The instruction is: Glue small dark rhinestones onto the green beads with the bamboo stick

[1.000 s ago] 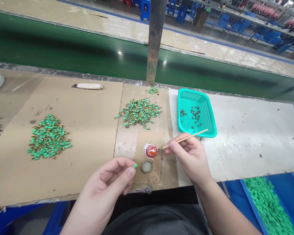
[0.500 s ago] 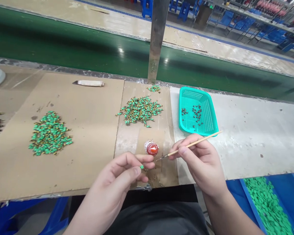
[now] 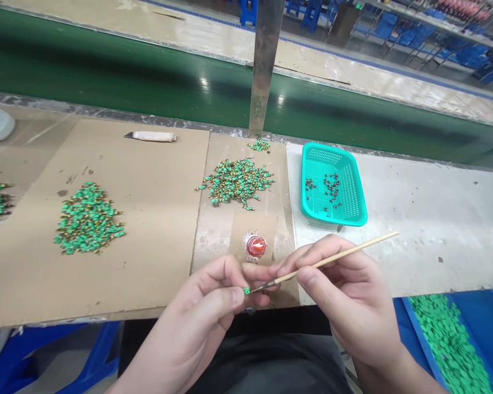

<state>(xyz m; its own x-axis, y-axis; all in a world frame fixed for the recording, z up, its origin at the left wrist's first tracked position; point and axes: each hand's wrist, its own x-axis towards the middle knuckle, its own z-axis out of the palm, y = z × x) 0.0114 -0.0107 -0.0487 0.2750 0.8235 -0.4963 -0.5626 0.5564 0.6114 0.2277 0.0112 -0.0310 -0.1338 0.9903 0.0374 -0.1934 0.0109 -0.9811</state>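
Over the bench cardboard (image 3: 127, 164) | my left hand (image 3: 201, 306) pinches a small green piece (image 3: 246, 291) tight | my right hand (image 3: 345, 290) narrowly grips a thin brush (image 3: 332, 261), tip on the piece, dabbing | next: hold the tip steady

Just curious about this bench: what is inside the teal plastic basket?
The teal plastic basket holds small dark pieces in loose clusters on its mesh floor; the floor directly beneath them is covered.

Left hand (image 3: 197, 312) pinches small green piece (image 3: 246, 291); right hand (image 3: 345, 290) holds thin wooden brush (image 3: 332, 261), metal tip touching piece. Red paint dab (image 3: 255, 246) on cardboard (image 3: 148, 273) just beyond hands; teal plastic basket (image 3: 345, 220) to right, dark pieces (image 3: 332, 189) inside.
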